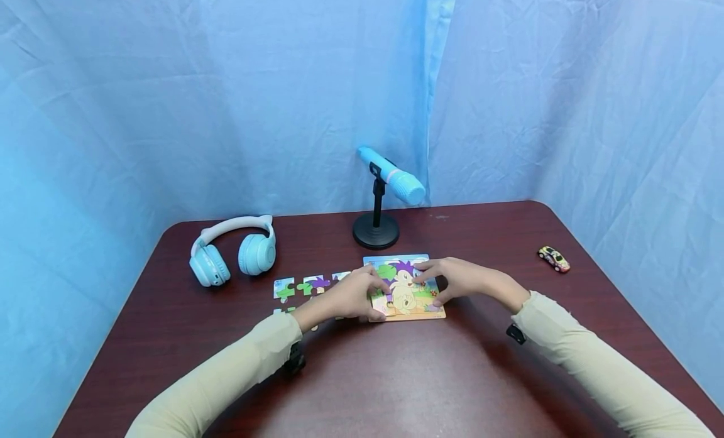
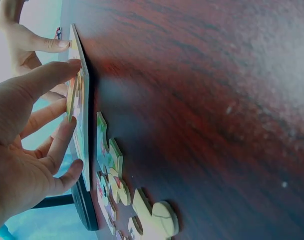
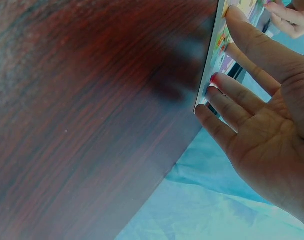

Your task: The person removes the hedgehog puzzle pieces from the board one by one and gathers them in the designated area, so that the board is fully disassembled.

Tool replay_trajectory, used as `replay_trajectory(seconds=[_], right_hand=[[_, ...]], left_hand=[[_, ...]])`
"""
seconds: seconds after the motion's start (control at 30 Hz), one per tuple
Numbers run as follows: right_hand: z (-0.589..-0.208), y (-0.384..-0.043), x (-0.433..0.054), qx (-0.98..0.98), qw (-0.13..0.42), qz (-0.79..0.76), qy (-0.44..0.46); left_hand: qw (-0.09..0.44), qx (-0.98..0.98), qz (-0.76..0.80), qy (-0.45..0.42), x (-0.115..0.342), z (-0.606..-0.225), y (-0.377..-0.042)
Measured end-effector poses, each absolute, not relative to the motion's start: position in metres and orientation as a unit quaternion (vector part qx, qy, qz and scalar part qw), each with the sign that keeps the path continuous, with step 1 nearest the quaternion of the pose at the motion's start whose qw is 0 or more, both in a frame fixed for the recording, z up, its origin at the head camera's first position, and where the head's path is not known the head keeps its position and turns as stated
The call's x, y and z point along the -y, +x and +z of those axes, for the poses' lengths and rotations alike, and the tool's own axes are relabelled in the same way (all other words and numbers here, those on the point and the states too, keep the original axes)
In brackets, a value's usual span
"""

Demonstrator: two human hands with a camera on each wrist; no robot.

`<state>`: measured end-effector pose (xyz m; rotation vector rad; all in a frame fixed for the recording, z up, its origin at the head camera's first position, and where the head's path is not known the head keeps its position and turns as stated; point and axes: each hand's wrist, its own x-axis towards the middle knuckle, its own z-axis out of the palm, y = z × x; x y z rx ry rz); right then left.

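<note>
One flat puzzle board (image 1: 417, 317), brightly coloured, purple-haired cartoon figure (image 1: 404, 292).

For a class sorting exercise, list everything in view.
Table: 1, dark red-brown, beneath
Puzzle board: 1, multicoloured, centre
Puzzle piece: 1, colour unclear, over board
Loose pieces: several, multicoloured, left of board
Headphones: 1, light blue and white, back left
Stand: 1, black, behind board
Microphone: 1, light blue, on stand
Toy car: 1, multicoloured, right
Cloth: uncounted, blue, around table
Wrist devices: 2, black, foreground
Sleeves: 2, cream, foreground
Left hand: 1, bare, board's left
Right hand: 1, bare, board's right
</note>
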<state>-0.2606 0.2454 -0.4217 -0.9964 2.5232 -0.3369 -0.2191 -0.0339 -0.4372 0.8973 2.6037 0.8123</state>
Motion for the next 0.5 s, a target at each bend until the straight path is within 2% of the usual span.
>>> replay_trajectory(seconds=[0.23,0.5], right_hand=[[-0.423,-0.262,-0.245,-0.902,0.201,-0.120,-0.363],[-0.424,-0.261,-0.246,-0.903,0.201,-0.123,-0.359]], left_hand=[[0.116,-0.900,0.282,0.311,0.050,-0.434,-0.214],[0.078,-0.907,0.271,0.312,0.090,-0.428,-0.201]])
